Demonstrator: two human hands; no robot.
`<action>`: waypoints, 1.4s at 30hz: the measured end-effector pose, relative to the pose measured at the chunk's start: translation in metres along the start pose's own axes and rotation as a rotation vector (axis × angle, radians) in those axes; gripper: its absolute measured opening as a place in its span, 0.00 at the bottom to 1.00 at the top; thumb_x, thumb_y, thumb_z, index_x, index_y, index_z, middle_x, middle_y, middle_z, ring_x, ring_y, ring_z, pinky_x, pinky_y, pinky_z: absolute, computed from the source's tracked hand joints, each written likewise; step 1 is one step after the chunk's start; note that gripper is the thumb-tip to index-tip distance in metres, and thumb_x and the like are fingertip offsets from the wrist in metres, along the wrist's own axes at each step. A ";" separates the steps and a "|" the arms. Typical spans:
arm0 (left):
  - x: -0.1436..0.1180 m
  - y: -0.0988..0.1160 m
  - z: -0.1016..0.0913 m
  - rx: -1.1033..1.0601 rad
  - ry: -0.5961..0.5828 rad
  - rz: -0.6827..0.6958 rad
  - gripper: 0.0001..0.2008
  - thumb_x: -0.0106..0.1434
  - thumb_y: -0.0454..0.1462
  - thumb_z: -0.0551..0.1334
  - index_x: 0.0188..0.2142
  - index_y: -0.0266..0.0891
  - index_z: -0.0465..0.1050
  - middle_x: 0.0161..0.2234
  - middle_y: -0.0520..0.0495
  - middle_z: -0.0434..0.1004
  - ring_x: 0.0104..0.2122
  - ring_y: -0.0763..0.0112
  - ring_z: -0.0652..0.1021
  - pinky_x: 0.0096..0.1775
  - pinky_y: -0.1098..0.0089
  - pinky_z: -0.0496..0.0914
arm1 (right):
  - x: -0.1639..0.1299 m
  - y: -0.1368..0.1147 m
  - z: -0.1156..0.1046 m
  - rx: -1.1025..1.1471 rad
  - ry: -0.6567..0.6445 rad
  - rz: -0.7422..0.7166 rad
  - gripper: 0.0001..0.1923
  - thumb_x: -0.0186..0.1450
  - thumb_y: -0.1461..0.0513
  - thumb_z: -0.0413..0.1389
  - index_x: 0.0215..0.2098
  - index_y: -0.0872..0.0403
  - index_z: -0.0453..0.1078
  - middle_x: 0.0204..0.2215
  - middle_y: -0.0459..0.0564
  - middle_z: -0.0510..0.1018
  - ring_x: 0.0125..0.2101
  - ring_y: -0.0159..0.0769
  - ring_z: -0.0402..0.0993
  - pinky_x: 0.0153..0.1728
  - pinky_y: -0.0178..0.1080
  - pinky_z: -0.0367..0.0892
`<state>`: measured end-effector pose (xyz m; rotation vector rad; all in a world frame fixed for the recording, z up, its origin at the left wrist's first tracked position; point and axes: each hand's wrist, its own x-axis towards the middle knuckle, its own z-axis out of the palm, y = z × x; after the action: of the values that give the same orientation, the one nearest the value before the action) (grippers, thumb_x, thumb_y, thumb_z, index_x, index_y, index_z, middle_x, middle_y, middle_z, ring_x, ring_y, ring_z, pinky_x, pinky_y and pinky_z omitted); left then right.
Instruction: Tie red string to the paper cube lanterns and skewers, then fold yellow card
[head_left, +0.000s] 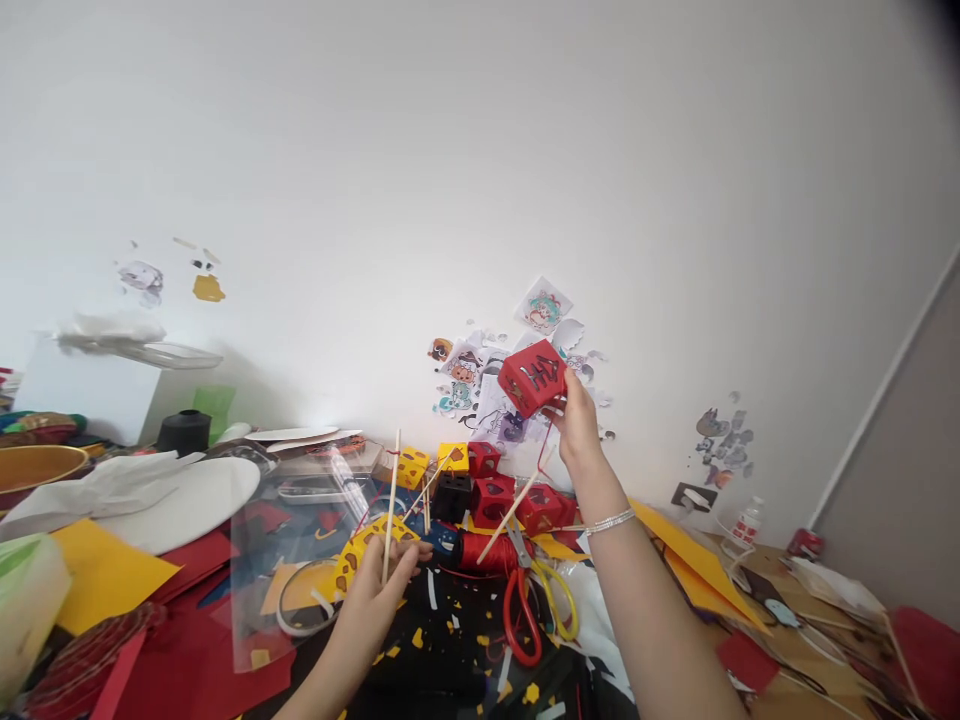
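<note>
A white wall with stickers stands behind a crowded craft table point(465, 640). The right hand point(577, 425) lifts a red paper cube point(532, 376), fingers clamped on it, while the left hand point(375, 600) pinches a thin stick point(391, 505) above the table. The step looks like assembly; next, the stick needs careful aiming toward the cube.

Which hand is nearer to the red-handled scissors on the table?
Left. The left hand, holding a wooden stick, is low beside the scissors, on their left. The right hand is raised well above them, holding a red paper cube.
</note>
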<state>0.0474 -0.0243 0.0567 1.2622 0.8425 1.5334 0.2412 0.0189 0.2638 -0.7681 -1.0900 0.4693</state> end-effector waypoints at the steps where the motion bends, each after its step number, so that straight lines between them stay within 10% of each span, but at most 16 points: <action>1: -0.001 0.001 0.001 0.022 -0.027 0.013 0.17 0.51 0.52 0.60 0.26 0.42 0.61 0.33 0.45 0.78 0.39 0.59 0.77 0.42 0.60 0.70 | -0.009 -0.001 0.003 0.014 -0.022 0.008 0.18 0.57 0.49 0.51 0.34 0.55 0.68 0.29 0.46 0.74 0.25 0.30 0.68 0.24 0.32 0.64; 8: -0.006 -0.009 0.007 -0.026 -0.212 0.013 0.19 0.51 0.54 0.60 0.31 0.41 0.65 0.34 0.44 0.77 0.38 0.59 0.77 0.45 0.59 0.68 | -0.043 0.025 0.028 -0.038 0.004 0.026 0.19 0.57 0.48 0.51 0.34 0.55 0.67 0.32 0.47 0.75 0.30 0.33 0.70 0.31 0.35 0.66; 15: -0.026 0.000 0.024 -0.263 -0.438 -0.307 0.20 0.55 0.55 0.56 0.28 0.42 0.56 0.23 0.53 0.74 0.13 0.76 0.71 0.15 0.75 0.61 | -0.037 0.049 0.038 -0.289 0.079 -0.200 0.21 0.59 0.48 0.49 0.41 0.55 0.66 0.42 0.53 0.72 0.43 0.39 0.67 0.45 0.40 0.61; 21: -0.023 0.022 0.018 -0.254 -0.235 -0.194 0.18 0.56 0.51 0.57 0.25 0.41 0.55 0.12 0.62 0.60 0.08 0.86 0.55 0.15 0.78 0.42 | -0.032 0.069 0.005 -0.519 0.098 -0.284 0.22 0.60 0.48 0.49 0.44 0.55 0.64 0.44 0.56 0.69 0.47 0.41 0.64 0.49 0.43 0.58; 30: -0.015 0.048 0.002 -0.205 -0.149 -0.093 0.14 0.58 0.49 0.56 0.30 0.42 0.60 0.18 0.59 0.69 0.09 0.85 0.54 0.17 0.76 0.49 | -0.086 0.121 -0.056 -0.733 -0.096 -0.267 0.19 0.60 0.52 0.51 0.46 0.52 0.65 0.48 0.55 0.67 0.50 0.43 0.61 0.52 0.47 0.57; 42: -0.010 0.044 0.000 -0.098 -0.247 -0.115 0.21 0.59 0.52 0.52 0.30 0.38 0.71 0.10 0.57 0.59 0.12 0.79 0.54 0.17 0.76 0.49 | -0.173 0.101 -0.044 -0.535 -0.198 -0.137 0.08 0.63 0.57 0.49 0.33 0.51 0.68 0.36 0.52 0.71 0.38 0.40 0.69 0.39 0.43 0.65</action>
<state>0.0368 -0.0474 0.0935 1.2781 0.6605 1.2811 0.2136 -0.0467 0.0714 -1.1208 -1.4701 0.1334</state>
